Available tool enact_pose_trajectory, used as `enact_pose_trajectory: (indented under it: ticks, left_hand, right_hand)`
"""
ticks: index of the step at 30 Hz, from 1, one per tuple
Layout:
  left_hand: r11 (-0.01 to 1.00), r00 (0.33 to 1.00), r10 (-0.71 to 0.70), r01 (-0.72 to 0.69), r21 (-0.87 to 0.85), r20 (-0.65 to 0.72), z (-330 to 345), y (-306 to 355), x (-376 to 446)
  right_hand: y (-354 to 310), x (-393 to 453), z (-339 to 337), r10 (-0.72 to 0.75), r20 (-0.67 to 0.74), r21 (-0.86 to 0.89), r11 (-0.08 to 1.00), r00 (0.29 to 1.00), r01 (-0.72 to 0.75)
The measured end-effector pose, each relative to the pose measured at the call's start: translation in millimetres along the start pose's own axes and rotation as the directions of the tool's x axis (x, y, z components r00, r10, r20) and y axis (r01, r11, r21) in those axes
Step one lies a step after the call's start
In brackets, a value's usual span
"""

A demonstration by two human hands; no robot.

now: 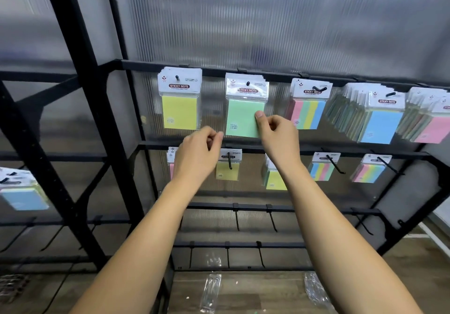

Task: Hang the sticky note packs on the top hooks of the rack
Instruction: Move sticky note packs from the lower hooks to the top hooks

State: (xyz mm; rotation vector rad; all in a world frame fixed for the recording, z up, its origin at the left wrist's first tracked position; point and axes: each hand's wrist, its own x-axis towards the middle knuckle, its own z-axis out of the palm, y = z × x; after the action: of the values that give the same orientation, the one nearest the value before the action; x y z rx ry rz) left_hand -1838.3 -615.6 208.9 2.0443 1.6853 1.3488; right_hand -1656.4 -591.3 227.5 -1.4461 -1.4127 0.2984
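On the top hook (248,85) hangs the green pack (243,116), light and slippery; right hand (277,133) pinches its lower right edge, left hand (197,150) curls empty just beside it.

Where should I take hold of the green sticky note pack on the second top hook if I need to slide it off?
Grip the green sticky note pack by its lower side edges, coming from the front. It hangs flat from the black hook through its white header card, so the lower half is free. The right hand already pinches its lower right edge; pulling straight toward you along the hook should likely free it.
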Motion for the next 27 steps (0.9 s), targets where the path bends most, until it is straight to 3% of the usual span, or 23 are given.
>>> enact_pose_trajectory:
  ticks: [4, 8, 27]
  left_hand:
    - [0.999, 0.998, 0.046, -0.046, 0.003, -0.052, -4.5, 14.0, 21.8]
    - [0.998, 0.993, 0.059, -0.058, 0.019, -0.105, -2.4, 23.6, 40.4]
    - [0.998, 0.992, -0.015, 0.023, 0.063, -0.127, 30.1, 16.0, 80.2]
  right_hand:
    - [-0.5, -3.3, -2.8, 0.039, -0.081, -0.111, 0.993, 0.996, -0.048]
    - [-8.3, 2.9, -2.1, -0.030, -0.163, 0.029, 0.999, 0.986, 0.035]
    - [-1.4, 39.2, 20.7, -0.015, -0.167, 0.082, 0.996, 0.986, 0.029]
